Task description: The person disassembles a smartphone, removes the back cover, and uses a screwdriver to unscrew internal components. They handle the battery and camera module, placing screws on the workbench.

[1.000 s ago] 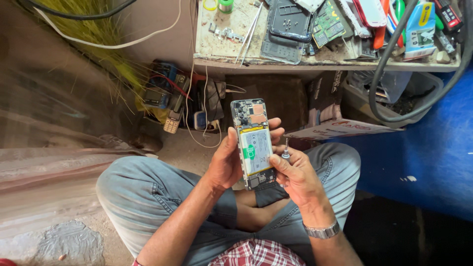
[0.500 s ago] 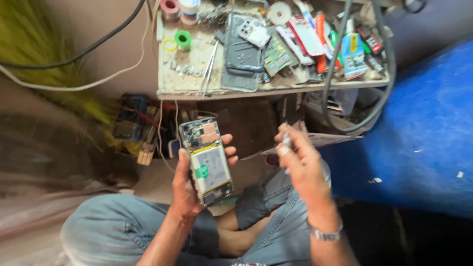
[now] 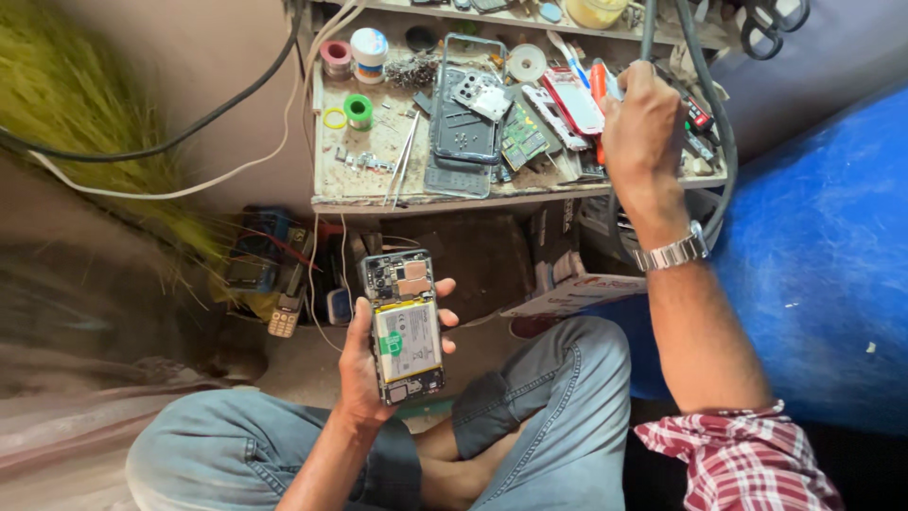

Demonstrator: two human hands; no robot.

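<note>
Head view looks down past a red-and-white checked sleeve (image 3: 747,454) and blue denim knees (image 3: 558,397), the legs folded beneath the opened phone (image 3: 405,326), which serves as the landmark. That phone is a flat rectangle with its back cover off: a pale battery with a green sticker fills its middle, dark circuit board and a copper-coloured patch sit at its far end. The left hand (image 3: 364,364) clamps it, palm behind, thumb on the near-left edge, fingertips curled over the right edge. It hangs above the lap, touching nothing else, with open air all round.

Left of the phone, on the floor, lie a small keypad handset (image 3: 284,317) and a tangle of wires against a dark box. Right of the phone, just past the knee, a flat cardboard box (image 3: 577,293) juts out. Further right a blue plastic surface (image 3: 823,255), dull and scuffed, closes that side.

Beyond the phone stands the table (image 3: 369,185), a low worn board with a chipped front edge, well apart from the phone. Its top is crowded: grey phone back covers (image 3: 463,132), a green circuit board (image 3: 523,140), tape rolls (image 3: 352,52), a green spool (image 3: 358,111), metal tweezers (image 3: 405,156). The right hand (image 3: 645,123), a steel-link watch (image 3: 673,252) on its wrist, reaches over the table's far right corner, fingers closed among red-handled tools and a thick black hose (image 3: 705,114); what it grips I cannot tell. The hands are well apart.
</note>
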